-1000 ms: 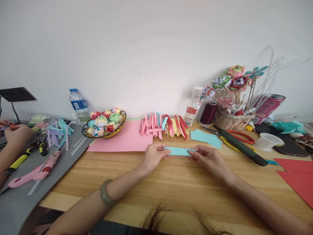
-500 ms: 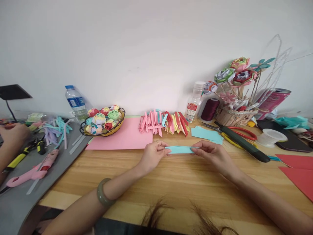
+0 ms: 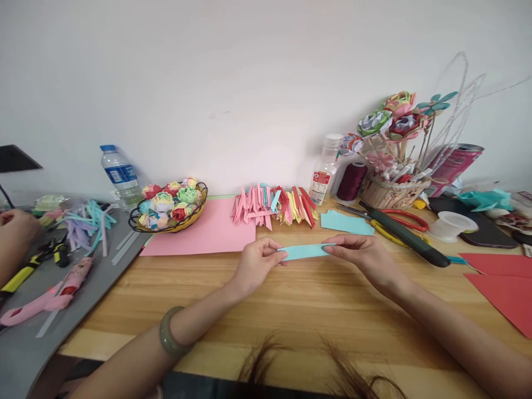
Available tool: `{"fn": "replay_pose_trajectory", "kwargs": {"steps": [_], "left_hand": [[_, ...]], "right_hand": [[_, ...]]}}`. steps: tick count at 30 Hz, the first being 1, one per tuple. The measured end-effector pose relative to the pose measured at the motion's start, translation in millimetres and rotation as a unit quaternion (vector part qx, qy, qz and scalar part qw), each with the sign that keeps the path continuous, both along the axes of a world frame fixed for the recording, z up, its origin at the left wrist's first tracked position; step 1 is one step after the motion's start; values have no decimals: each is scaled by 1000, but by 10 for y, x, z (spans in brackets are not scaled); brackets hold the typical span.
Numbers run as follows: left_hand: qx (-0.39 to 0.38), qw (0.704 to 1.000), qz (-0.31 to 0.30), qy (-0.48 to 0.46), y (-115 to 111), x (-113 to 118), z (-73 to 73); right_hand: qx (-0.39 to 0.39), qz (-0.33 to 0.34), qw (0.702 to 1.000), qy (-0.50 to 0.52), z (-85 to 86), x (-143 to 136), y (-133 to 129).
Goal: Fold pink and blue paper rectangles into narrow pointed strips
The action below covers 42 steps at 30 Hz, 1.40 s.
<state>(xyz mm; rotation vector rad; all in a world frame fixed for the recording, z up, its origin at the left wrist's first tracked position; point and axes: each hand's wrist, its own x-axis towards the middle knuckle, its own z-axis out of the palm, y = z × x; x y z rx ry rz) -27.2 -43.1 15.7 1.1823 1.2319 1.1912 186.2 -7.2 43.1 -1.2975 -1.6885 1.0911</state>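
A narrow light-blue paper strip (image 3: 305, 252) stretches between my two hands, just above the wooden table (image 3: 266, 316). My left hand (image 3: 261, 260) pinches its left end between thumb and fingers; a ring and a green bangle show on that arm. The strip's right end is pinched by my right hand (image 3: 359, 256). Behind my right hand lie more light-blue paper pieces (image 3: 347, 223). Beyond the strip stands a row of folded paper strips (image 3: 272, 205) in pink, red, yellow and blue, beside a pink paper sheet (image 3: 199, 233).
Paper flowers fill a basket (image 3: 195, 219) at left. A pink glue gun (image 3: 54, 296) and pliers (image 3: 25, 274) lie on a grey mat, near another person's hand (image 3: 16, 235). At right are a dark-handled cutter (image 3: 411, 241), a clear bottle (image 3: 326, 172), a thread spool (image 3: 351, 183) and red paper (image 3: 499, 299).
The paper strip has tilted slightly, its right end now higher. The view has shifted a little to the right. Both hands keep their pinch.
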Motion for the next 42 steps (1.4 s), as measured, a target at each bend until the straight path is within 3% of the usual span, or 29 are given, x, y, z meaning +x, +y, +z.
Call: {"fn": "replay_pose_trajectory", "kwargs": {"steps": [14,34,42], "left_hand": [[-83,995,-55,-6,-34,19,32],[-51,999,-14,2,-15,5,-11],[-32,999,-5,1,-8,-7,-12]], "right_hand": [[-76,-13,990,117,-155,54,80],[-82,-24,992,97,-126,40,66],[-29,-13,999,28,-93,52,66]]}}
